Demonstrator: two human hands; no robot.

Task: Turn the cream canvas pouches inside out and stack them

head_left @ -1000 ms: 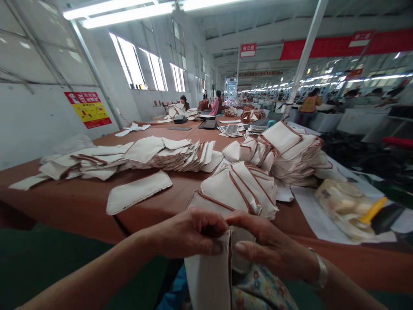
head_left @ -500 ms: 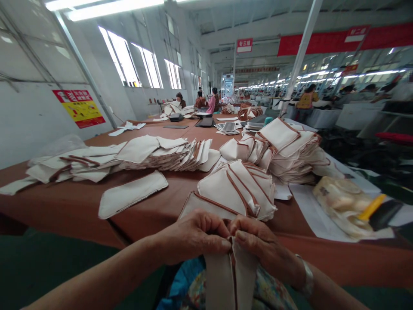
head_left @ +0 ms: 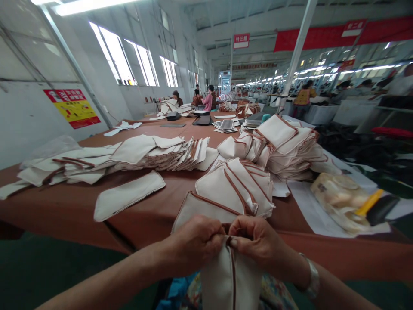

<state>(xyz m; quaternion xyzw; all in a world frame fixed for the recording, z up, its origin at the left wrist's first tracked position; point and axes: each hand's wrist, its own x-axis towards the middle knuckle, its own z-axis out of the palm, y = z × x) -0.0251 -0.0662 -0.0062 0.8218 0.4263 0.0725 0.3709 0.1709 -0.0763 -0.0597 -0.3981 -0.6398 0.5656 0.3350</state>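
Observation:
My left hand (head_left: 193, 243) and my right hand (head_left: 258, 241) meet at the near edge of the brown table (head_left: 77, 206). Both pinch the top edge of a cream cloth pouch with brown piping (head_left: 230, 280), which hangs down over my lap. The fingers of both hands are closed on its rim. Just beyond my hands lies a flat pouch (head_left: 196, 206), and behind that a small stack of the same piped pouches (head_left: 238, 185).
Large heaps of cream cloth pieces (head_left: 148, 153) and piped pouches (head_left: 287, 146) cover the table's middle. A single flat cloth piece (head_left: 129, 194) lies to the left. A plastic bag with a yellow-handled tool (head_left: 351, 202) sits on white paper at right. Other people work far down the table.
My hands have drawn closer together on the pouch's top edge and lowered slightly; the pouch now hangs more bunched between them. The view has shifted a little to the right.

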